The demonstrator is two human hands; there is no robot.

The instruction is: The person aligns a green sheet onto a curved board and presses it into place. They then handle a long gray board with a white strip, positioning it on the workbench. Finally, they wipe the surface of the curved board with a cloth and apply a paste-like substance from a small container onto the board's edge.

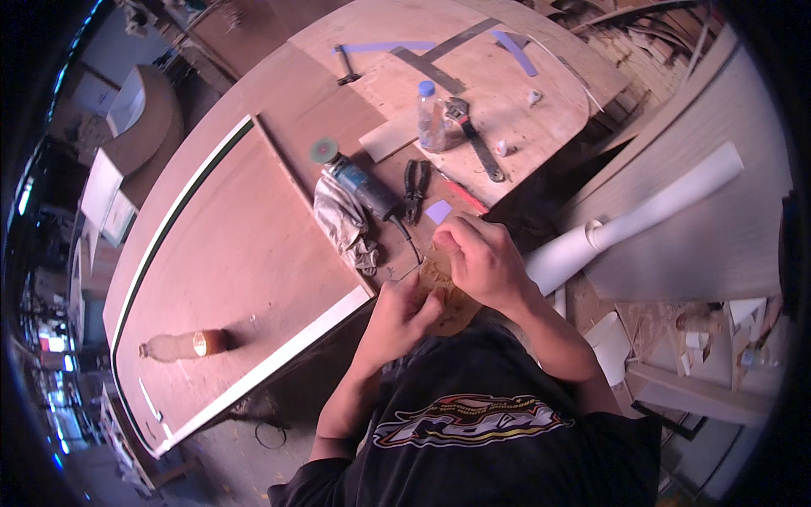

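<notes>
Close in front of my body, both hands grip a yellowish-brown, crinkled, bag-like thing point(457, 314); its exact kind is unclear. My left hand point(399, 319) pinches its left side, thumb on top. On its upper right edge, my right hand point(483, 260) is closed with the fingers curled in. Just beyond the hands lie a small purple piece point(438, 211), a red slim tool point(465, 196) and black-handled pliers point(416, 191). To their left, an angle grinder point(365, 188) with a green disc rests by a crumpled, stained rag point(340, 218).
The large curved wooden panel point(253, 253) carries a bottle of amber liquid point(187, 345) at left. Farther off are a blue-capped plastic bottle point(431, 122), an adjustable wrench point(475, 142) and a hammer-like tool point(345, 66). White rolled sheets point(570, 256) slant at right above scattered scraps.
</notes>
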